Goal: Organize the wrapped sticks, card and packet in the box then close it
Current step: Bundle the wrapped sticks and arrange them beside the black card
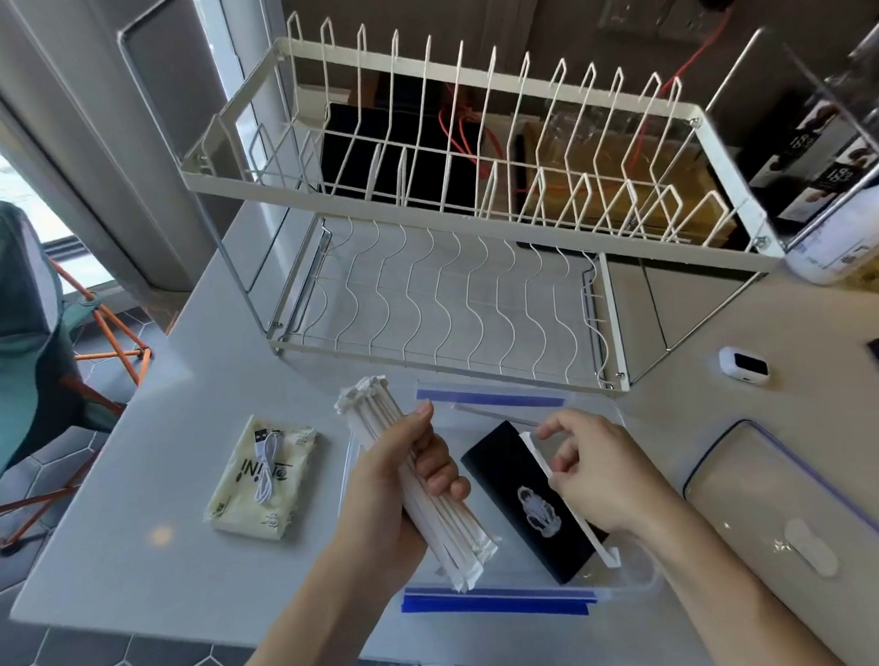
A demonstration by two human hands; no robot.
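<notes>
- Left hand (385,495) grips the wrapped sticks (426,488) above the clear box (622,574); 
- Right hand (590,467) pinches one stick (565,495) (white) over the black card (524,497) inside the box; 
- Packet (261,477) lies left of the box.

In my left hand (396,495) the wrapped sticks (426,493) wear thin white paper, matt and creased at the ends; the box (622,574) is clear, smooth plastic with blue strips along two rims; the card (532,502) inside is black and matt with a pale printed figure; near the table's (147,546) left edge the packet (264,480) is soft, wrinkled, pale-yellow film; the table itself is smooth, faintly glossy; the rack (469,186) is cream-coated metal wire; the lid (777,507) is clear plastic.
</notes>
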